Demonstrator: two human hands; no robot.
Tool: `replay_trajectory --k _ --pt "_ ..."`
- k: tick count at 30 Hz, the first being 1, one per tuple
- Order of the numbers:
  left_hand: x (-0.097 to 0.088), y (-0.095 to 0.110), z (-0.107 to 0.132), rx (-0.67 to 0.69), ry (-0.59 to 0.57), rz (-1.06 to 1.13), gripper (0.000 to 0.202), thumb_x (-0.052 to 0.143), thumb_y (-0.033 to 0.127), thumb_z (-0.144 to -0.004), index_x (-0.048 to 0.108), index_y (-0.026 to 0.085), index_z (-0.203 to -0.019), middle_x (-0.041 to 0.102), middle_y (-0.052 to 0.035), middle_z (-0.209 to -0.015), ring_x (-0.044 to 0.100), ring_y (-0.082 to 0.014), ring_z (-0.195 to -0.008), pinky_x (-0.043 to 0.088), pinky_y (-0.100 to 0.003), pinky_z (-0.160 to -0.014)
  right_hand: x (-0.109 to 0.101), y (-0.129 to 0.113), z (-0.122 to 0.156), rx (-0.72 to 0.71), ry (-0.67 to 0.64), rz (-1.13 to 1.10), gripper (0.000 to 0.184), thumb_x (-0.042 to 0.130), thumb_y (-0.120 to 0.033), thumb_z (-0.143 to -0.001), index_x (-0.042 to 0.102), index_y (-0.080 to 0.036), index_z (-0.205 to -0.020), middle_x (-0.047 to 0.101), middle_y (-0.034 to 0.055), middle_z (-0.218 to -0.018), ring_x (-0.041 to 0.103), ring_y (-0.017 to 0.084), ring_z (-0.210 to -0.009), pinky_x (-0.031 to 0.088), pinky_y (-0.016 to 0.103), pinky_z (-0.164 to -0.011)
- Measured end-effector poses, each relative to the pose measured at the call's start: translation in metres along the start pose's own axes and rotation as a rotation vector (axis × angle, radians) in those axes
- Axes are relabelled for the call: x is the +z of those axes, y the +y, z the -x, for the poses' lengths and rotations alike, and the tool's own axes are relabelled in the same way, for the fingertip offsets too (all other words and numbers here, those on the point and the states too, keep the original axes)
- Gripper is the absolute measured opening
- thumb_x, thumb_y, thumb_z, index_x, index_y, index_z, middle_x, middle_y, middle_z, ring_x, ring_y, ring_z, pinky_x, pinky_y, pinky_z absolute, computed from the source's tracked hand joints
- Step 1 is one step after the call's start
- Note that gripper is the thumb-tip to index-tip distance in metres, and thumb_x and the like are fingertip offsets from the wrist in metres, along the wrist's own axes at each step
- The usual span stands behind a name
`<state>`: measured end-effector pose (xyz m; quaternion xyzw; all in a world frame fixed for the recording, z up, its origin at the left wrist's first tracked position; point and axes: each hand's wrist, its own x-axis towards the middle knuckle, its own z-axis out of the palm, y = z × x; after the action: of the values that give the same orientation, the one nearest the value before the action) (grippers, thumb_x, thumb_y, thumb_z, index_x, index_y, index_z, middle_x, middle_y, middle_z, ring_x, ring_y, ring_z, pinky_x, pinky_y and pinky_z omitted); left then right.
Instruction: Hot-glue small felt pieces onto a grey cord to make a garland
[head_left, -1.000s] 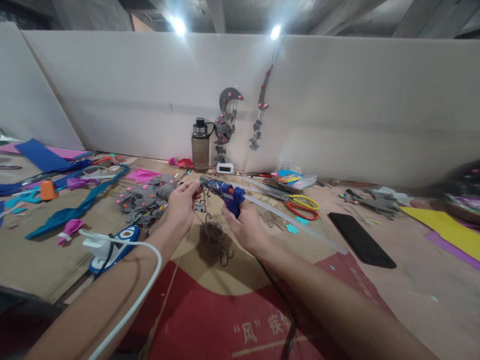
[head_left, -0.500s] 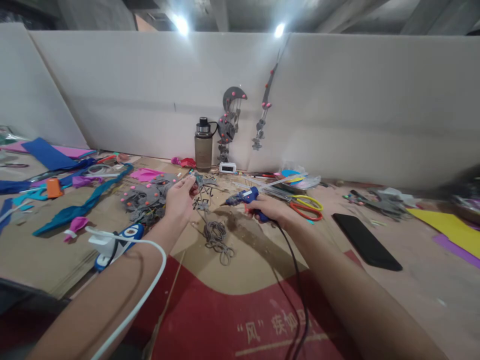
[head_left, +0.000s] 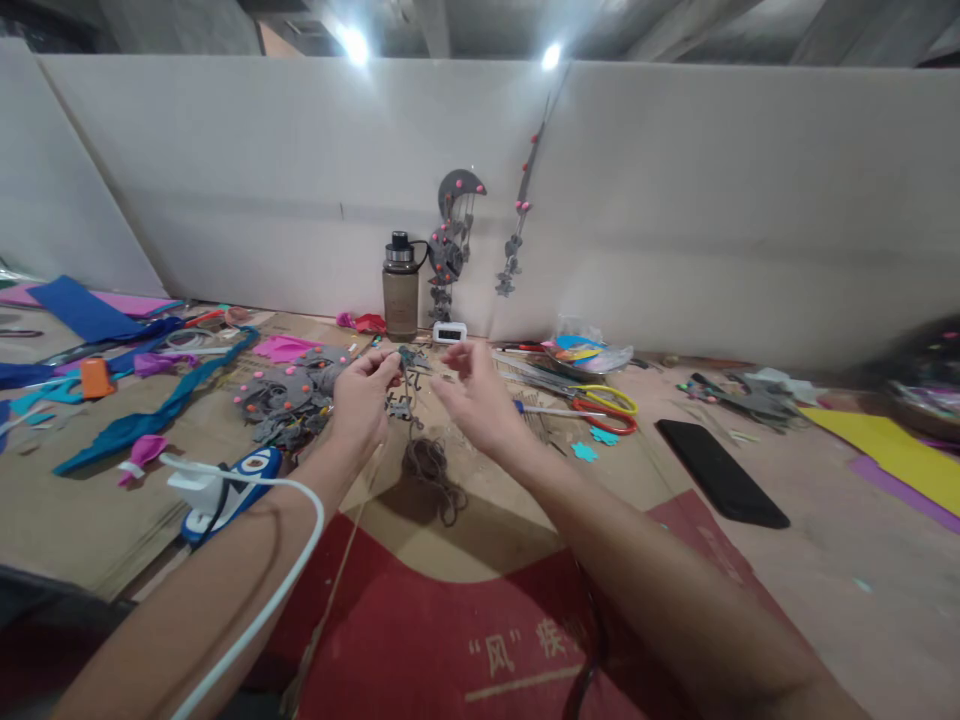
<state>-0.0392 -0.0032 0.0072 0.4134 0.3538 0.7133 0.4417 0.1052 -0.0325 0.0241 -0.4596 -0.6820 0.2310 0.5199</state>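
Observation:
My left hand [head_left: 364,395] pinches a small grey felt ornament [head_left: 406,362] held just above the cardboard, with a grey cord hanging from it down to a loose coil [head_left: 429,468]. My right hand [head_left: 476,398] hovers close to the right of the ornament, fingers spread and empty. The blue glue gun [head_left: 531,409] lies on the cardboard just right of my right hand, mostly hidden behind it. A white cable [head_left: 276,590] loops over my left forearm.
Grey felt pieces with pink dots [head_left: 289,392] lie left of my hands. A bottle [head_left: 400,290] and small clock [head_left: 450,332] stand at the back wall. Scissors [head_left: 604,412], a black phone [head_left: 720,472], blue and pink foam scraps [head_left: 142,420] and yellow sheet [head_left: 892,455] surround.
My right hand carried the glue gun to the right, set it down and let go, then came back empty beside the ornament. My left hand kept its pinch.

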Motion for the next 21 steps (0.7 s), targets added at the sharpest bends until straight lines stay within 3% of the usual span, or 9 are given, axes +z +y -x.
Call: replay_trajectory --k 3,6,11,21 --pt "-0.001 0.001 0.001 0.042 -0.018 -0.079 0.017 0.073 0.029 -0.063 0.067 0.015 -0.071 0.06 0.0008 -0.064 0.052 -0.0084 -0.058 0.04 -0.02 -0.059 0.036 -0.002 -0.007 0.208 -0.118 -0.31 0.051 0.065 -0.029 -0.068 0.033 -0.022 -0.107 0.057 0.0046 -0.099 0.06 0.014 -0.08 0.05 0.031 -0.072" --pt "-0.002 0.004 0.0 0.065 -0.002 -0.102 0.017 0.073 0.028 -0.063 0.067 0.015 -0.071 0.061 0.0004 -0.065 0.053 -0.0089 -0.058 0.04 -0.021 -0.058 0.052 0.003 -0.013 0.23 -0.107 -0.367 0.045 0.059 -0.029 -0.073 0.032 -0.022 -0.108 0.054 -0.0047 -0.077 0.055 0.011 -0.063 0.047 0.027 -0.061" --pt "-0.001 0.003 -0.003 0.015 -0.012 -0.024 0.016 0.074 0.026 -0.059 0.064 0.014 -0.064 0.057 0.0019 -0.06 0.047 -0.0068 -0.052 0.039 -0.021 -0.057 0.044 0.003 -0.015 0.016 0.032 -0.136 0.005 0.052 -0.022 -0.077 0.05 -0.019 -0.079 0.055 -0.0021 -0.074 0.05 0.011 -0.068 0.041 0.025 -0.067" --pt "0.002 -0.001 -0.002 -0.007 -0.028 -0.018 0.013 0.071 0.023 -0.061 0.061 0.015 -0.058 0.051 0.0031 -0.054 0.041 -0.0061 -0.049 0.034 -0.02 -0.051 0.037 0.004 -0.018 -0.006 0.087 -0.004 0.011 0.055 -0.028 -0.08 0.054 -0.019 -0.073 0.057 0.0006 -0.076 0.05 0.013 -0.075 0.04 0.026 -0.071"
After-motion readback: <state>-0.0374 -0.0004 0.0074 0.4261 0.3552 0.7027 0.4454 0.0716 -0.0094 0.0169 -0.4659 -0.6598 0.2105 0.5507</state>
